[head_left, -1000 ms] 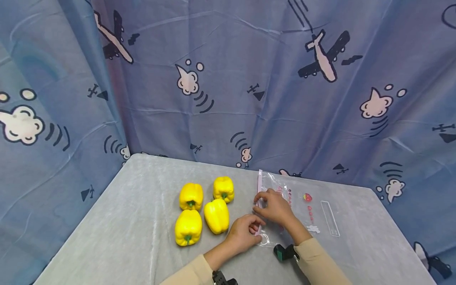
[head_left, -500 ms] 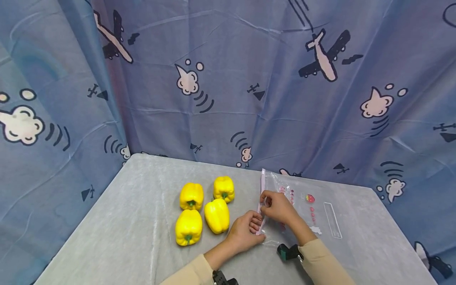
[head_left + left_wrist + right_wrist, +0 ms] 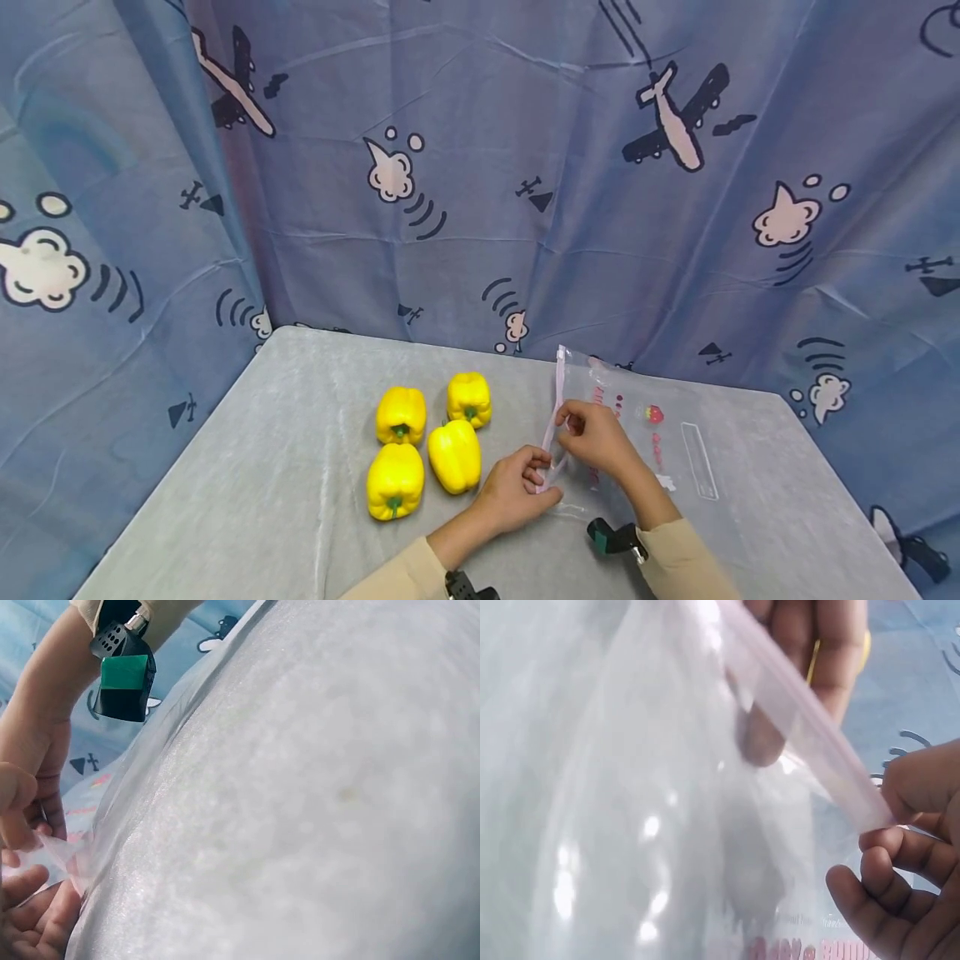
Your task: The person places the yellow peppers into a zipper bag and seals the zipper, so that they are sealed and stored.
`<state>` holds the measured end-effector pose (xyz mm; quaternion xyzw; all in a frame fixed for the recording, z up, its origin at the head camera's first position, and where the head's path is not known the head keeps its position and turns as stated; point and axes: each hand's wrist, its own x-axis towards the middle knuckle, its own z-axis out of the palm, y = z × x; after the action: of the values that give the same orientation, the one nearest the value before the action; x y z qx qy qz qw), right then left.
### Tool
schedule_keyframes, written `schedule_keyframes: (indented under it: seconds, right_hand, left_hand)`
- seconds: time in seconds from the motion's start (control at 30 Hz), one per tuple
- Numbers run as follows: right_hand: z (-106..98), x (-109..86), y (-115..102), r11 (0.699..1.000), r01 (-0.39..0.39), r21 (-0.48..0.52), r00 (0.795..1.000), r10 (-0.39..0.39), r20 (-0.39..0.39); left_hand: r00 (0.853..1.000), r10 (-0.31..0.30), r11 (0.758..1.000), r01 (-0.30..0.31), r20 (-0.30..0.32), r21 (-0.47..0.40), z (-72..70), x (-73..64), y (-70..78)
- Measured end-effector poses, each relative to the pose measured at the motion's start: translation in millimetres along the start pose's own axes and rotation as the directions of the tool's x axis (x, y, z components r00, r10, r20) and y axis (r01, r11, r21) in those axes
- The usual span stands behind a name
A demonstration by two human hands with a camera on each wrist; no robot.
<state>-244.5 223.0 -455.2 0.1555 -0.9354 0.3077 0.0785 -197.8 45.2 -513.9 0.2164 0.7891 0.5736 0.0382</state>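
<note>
On the right part of the table (image 3: 285,483), as the head view shows, a clear bag (image 3: 637,437) lies with its pink strip (image 3: 560,379) along the left edge. Your right hand (image 3: 598,437) is at the strip's middle, forefinger and thumb curled toward each other; your left hand (image 3: 513,493) is at its near end, fingers bent and thumb apart from them. To the left, well apart from the bag, lie four yellow peppers (image 3: 454,456) in a loose cluster, the near right one just beside your left hand. A blue curtain (image 3: 322,192) printed with planes and clouds hangs along the far and left sides.

Left wrist view: a piece of pinkish film stretches between your hands. Your right forearm leads up to a cuff (image 3: 84,609) and a black wrist camera (image 3: 124,701) with a green patch. White table surface fills the right of the view.

Right wrist view: your right thumb and forefinger are clamped on the strip, the other fingers curled below. Your left fingers sit at the strip farther left in the scene, one tip visible through the film; whether they clamp it you cannot tell from these views. Red-pink lettering (image 3: 814,950) shows on the bag.
</note>
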Motion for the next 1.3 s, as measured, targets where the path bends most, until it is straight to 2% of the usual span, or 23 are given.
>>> schedule_keyframes:
  seconds: [0.1,0.23,0.37,0.53,0.73,0.83,1.07,1.3]
  right_hand:
    - [-0.5,-3.5,0.0,1.0,-0.018,0.008,1.0,0.018,-0.024]
    - [-1.1,-5.7,-2.2,0.999,-0.043,-0.022,0.998,0.042,-0.038]
    - [-3.6,-5.5,-7.4,0.998,-0.033,-0.057,0.999,0.031,-0.039]
    - [-6.5,-5.1,-13.5,0.998,0.006,-0.064,0.999,-0.01,-0.051]
    - [-6.6,-6.2,-18.4,1.0,0.009,-0.025,1.0,-0.01,-0.013]
    - [-9.2,-6.5,-20.9,1.0,0.015,-0.025,1.0,-0.015,-0.011]
    - [-20.6,-7.2,-28.2,0.998,0.021,-0.051,1.0,-0.021,-0.01]
    - [-34.1,-13.9,-37.0,0.995,0.005,-0.101,1.0,-0.006,-0.01]
  left_hand:
    - [1.0,0.0,1.0,0.0,-0.006,0.013,0.6,0.3,-0.4]
    - [0.999,0.04,0.997,-0.038,-0.027,0.065,0.8,0.6,-2.2]
    - [0.997,0.063,0.996,-0.059,-0.053,0.066,0.8,1.0,-3.5]
    - [0.997,0.032,0.998,-0.028,-0.072,0.061,-0.3,1.7,-2.6]
    - [0.999,0.023,0.997,-0.02,-0.033,0.071,-3.0,0.6,-2.8]
    - [0.999,0.014,0.998,-0.012,-0.035,0.069,-3.5,1.0,-2.5]
    - [0.998,-0.006,0.999,0.01,-0.069,0.054,-4.0,2.1,-2.8]
    - [0.998,-0.007,1.0,0.008,-0.063,0.004,-1.3,1.6,-3.6]
